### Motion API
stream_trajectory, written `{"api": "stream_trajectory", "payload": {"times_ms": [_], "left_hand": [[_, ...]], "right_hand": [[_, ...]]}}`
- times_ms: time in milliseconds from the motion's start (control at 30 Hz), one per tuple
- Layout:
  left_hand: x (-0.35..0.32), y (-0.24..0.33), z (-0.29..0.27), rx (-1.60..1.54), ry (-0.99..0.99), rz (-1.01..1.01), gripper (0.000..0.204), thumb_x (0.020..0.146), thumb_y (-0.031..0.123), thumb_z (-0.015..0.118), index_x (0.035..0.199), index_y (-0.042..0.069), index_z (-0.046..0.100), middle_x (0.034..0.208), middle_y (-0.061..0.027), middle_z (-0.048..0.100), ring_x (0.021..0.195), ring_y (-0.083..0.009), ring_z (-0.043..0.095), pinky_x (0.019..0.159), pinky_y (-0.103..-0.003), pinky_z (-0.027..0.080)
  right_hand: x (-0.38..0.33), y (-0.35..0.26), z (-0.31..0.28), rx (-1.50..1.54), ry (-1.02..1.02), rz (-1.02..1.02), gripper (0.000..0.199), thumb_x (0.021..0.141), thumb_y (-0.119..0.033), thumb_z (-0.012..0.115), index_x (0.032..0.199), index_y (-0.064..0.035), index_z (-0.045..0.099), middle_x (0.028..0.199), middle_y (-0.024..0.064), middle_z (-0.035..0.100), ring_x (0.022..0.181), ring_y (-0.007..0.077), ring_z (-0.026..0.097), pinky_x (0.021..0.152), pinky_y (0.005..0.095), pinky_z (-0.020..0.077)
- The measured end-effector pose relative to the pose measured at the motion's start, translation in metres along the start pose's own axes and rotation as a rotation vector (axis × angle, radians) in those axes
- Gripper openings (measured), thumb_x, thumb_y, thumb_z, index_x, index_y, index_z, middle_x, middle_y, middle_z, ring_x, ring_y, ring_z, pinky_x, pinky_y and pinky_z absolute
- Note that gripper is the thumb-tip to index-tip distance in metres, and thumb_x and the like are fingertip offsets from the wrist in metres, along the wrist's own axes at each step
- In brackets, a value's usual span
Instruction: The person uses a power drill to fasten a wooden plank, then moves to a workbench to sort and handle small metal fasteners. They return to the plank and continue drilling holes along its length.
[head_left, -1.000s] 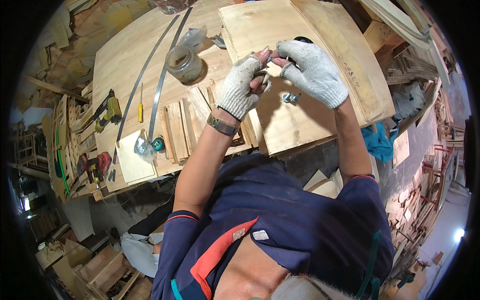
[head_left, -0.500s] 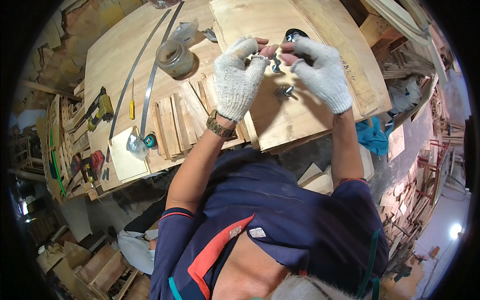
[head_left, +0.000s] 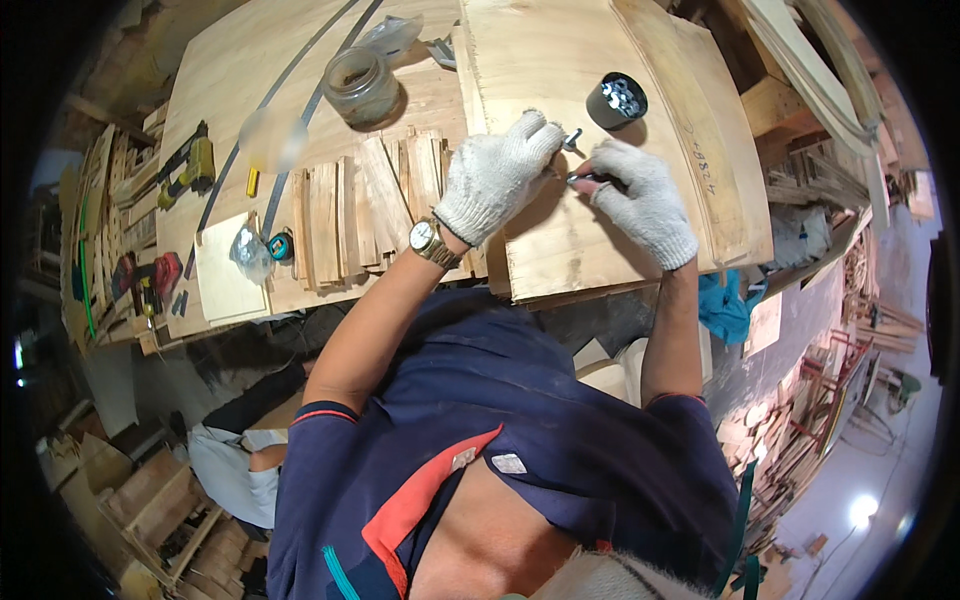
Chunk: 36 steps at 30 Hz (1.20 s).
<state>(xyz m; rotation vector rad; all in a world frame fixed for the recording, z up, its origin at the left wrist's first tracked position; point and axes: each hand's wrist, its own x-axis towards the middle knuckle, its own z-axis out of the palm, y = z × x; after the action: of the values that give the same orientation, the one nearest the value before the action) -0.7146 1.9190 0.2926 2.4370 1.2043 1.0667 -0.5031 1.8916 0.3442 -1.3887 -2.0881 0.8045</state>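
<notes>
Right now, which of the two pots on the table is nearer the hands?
The black cup holding shiny metal bits, just beyond the right hand. The clear glass jar stands farther off, left of the left hand.

A glass jar (head_left: 361, 85) stands on the plywood bench (head_left: 215, 90) beside stacked wooden slats (head_left: 365, 205), a yellow tool (head_left: 195, 165) and blue cloth (head_left: 727, 308)

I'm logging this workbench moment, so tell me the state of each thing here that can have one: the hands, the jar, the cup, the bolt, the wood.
Left hand: gloved, fingertips at the small bolt.
Right hand: gloved, pinching a small dark piece.
Small bolt: on the plywood panel, by the left fingertips.
Black cup: upright, open, metal bits inside.
Glass jar: upright, lidless.
Plywood panel: lying flat.
Wood strips: laid side by side.
</notes>
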Motion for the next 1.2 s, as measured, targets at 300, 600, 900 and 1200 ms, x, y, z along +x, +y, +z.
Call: {"api": "stream_trajectory", "payload": {"times_ms": [300,600,900,1200], "left_hand": [[0.012,0.000,-0.014,-0.088,-0.018,-0.108,0.013,0.087,0.018,0.071,0.099,0.015,0.070,0.095,-0.0118,0.071,0.084,-0.0338,0.073,0.070,-0.045,0.058],[0.042,-0.005,0.048,-0.093,0.080,-0.083,0.013,0.078,0.027,0.076,0.086,0.018,0.078,0.078,-0.0125,0.074,0.072,-0.0344,0.074,0.058,-0.048,0.057],[0.031,-0.010,0.040,-0.203,0.049,-0.104,0.020,0.083,0.032,0.074,0.096,0.018,0.079,0.085,-0.0127,0.075,0.079,-0.0356,0.073,0.065,-0.048,0.056],[0.022,-0.007,0.006,-0.280,-0.083,-0.127,0.033,0.088,0.031,0.077,0.116,0.014,0.071,0.103,-0.0089,0.073,0.098,-0.0285,0.072,0.083,-0.041,0.055]], "right_hand": [[0.016,0.001,-0.001,-0.261,0.162,-0.039,0.018,0.088,-0.005,0.070,0.103,0.0039,0.072,0.096,0.0160,0.071,0.086,0.0284,0.068,0.080,0.0361,0.0525],[0.049,0.039,-0.018,-0.220,0.006,-0.041,0.035,0.093,0.001,0.061,0.126,0.0109,0.065,0.108,0.0138,0.073,0.097,0.0193,0.067,0.087,0.0319,0.0542],[0.057,0.055,-0.019,-0.077,-0.011,0.044,0.031,0.099,-0.008,0.069,0.124,0.0115,0.067,0.112,0.0112,0.073,0.097,0.0177,0.065,0.086,0.0308,0.0544],[0.038,0.004,-0.004,-0.235,0.132,0.032,0.026,0.088,-0.015,0.075,0.108,0.0012,0.075,0.092,0.0180,0.073,0.083,0.0254,0.071,0.079,0.0354,0.0548]]}}
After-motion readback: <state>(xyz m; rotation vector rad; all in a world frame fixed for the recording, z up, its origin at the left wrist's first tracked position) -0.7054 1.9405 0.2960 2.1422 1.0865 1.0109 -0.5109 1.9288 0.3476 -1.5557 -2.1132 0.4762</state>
